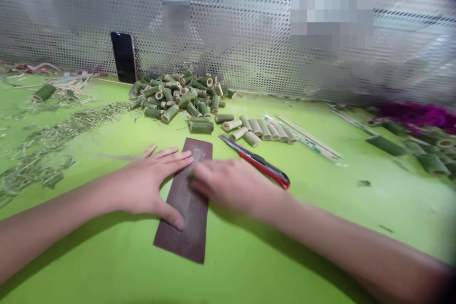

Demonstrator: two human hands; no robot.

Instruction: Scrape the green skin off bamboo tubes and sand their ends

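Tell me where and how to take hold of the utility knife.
Take the utility knife by its red-and-black handle, probably best from the right: it lies slantwise, handle end right and nearer the wearer, exposed blade pointing left and away.

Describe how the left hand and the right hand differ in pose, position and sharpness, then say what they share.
Pose: the left hand is spread, thumb held apart, while the right hand is curled in; blur hides whether it grips anything.
Position: the left hand reaches over the sandpaper sheet from its left, the right hand from its right.
Sharpness: the left hand looks fairly crisp, the right hand smeared.
Shared: both are bare.
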